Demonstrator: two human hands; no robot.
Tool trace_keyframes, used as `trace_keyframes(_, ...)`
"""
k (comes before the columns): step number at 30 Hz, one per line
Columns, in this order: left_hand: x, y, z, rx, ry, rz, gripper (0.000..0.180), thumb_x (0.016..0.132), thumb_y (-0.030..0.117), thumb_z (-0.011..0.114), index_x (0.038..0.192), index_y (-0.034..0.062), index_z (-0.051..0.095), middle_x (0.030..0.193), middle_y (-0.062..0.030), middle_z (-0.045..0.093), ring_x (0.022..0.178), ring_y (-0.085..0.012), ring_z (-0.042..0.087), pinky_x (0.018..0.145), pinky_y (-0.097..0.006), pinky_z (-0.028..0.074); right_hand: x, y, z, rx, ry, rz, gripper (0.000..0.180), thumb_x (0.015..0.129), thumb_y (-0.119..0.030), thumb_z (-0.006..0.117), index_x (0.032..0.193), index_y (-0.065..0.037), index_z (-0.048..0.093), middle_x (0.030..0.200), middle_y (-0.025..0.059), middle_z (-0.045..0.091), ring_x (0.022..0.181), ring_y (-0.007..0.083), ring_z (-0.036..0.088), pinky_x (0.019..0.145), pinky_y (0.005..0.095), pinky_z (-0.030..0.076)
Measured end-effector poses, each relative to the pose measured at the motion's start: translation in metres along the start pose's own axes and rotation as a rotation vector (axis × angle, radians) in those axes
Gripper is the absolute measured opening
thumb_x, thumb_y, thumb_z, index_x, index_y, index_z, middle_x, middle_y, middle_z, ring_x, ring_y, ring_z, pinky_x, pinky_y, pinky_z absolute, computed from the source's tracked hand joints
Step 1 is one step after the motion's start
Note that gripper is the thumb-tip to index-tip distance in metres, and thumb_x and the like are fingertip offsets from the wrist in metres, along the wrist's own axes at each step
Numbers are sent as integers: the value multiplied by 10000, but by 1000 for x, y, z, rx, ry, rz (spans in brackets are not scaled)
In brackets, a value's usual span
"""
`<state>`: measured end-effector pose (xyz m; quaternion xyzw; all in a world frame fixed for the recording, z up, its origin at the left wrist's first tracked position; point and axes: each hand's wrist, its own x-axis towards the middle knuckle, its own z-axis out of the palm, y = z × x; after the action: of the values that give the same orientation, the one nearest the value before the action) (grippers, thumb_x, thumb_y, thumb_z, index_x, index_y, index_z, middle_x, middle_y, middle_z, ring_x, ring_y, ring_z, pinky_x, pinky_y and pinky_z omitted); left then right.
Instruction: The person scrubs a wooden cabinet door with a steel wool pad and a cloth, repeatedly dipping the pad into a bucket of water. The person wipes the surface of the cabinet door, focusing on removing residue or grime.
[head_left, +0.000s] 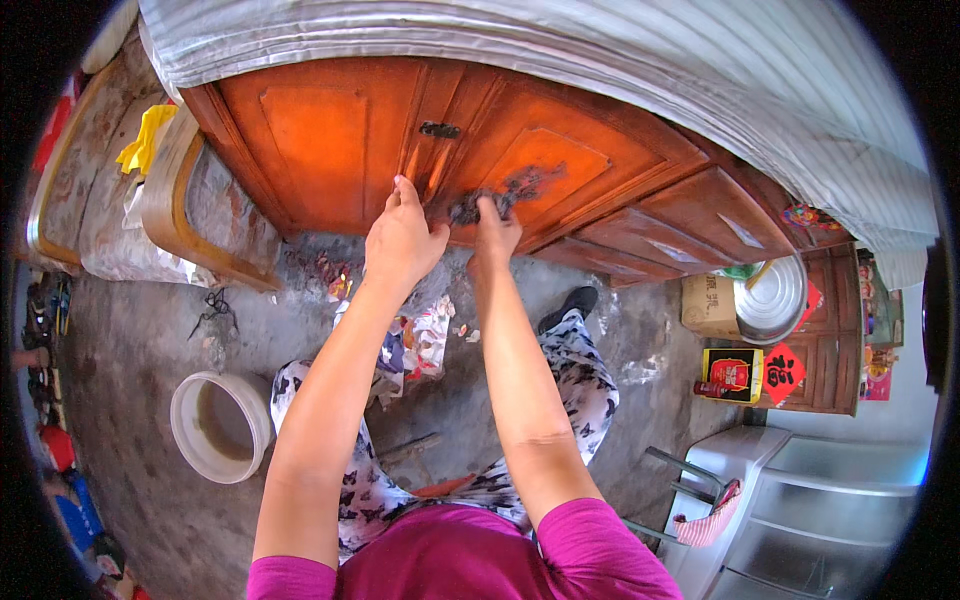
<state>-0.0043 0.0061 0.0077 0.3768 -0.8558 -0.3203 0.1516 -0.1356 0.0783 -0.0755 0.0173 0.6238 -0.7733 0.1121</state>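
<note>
Against the orange wooden cabinet door [520, 150], I brace my open left hand [402, 235] while my right hand [493, 232] grips a dark scrubbing pad [468, 208] pressed on its stain.

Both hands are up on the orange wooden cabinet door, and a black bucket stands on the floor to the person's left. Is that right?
Not quite. In the head view the bucket is white, not black. The rest holds: left hand and right hand are on the orange wooden cabinet door, the bucket on the floor, person's left.

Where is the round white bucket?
In the head view, the round white plastic bucket stands on the grey concrete floor at lower left, beside the person's left forearm, below the orange wooden cabinet.
</note>
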Motion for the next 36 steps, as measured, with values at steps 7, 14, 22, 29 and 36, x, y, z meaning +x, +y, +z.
trace_keyframes(7,3,-2,-4,16,21,49,854,821,257,687,1462,-169,316,1345,-348,550,1094,-435,660,924,-449,559,-4,-17,11,30,-51,-42,319,843,-179,765,1070,28,682,1021,59,697,893,158,639,820,318,500)
trace_keyframes(14,-2,-6,4,22,94,89,848,815,264,707,1450,-166,346,1363,-334,549,1113,-417,658,928,-434,560,0,-1,-2,-46,-21,-144,292,859,-207,738,1034,20,680,994,49,699,875,150,639,781,317,510)
trace_keyframes(22,-1,-3,1,24,23,8,883,810,265,705,1490,-133,305,1247,-328,603,1061,-444,656,905,-472,551,12,1,-2,-73,0,18,280,823,-195,755,997,10,678,930,29,672,815,153,621,736,322,491)
trace_keyframes(29,-2,-11,3,21,51,32,853,809,253,692,1476,-135,328,1235,-335,606,1067,-453,653,906,-476,550,-3,-5,-1,-40,-48,-85,332,833,-236,794,1000,33,692,945,39,698,828,138,623,732,300,482)
trace_keyframes(36,-6,-6,3,6,50,27,846,806,259,700,1455,-148,341,1216,-334,612,1072,-451,649,903,-477,548,-7,-1,-1,33,52,-70,208,853,-169,764,877,11,664,887,18,675,784,112,587,713,308,475)
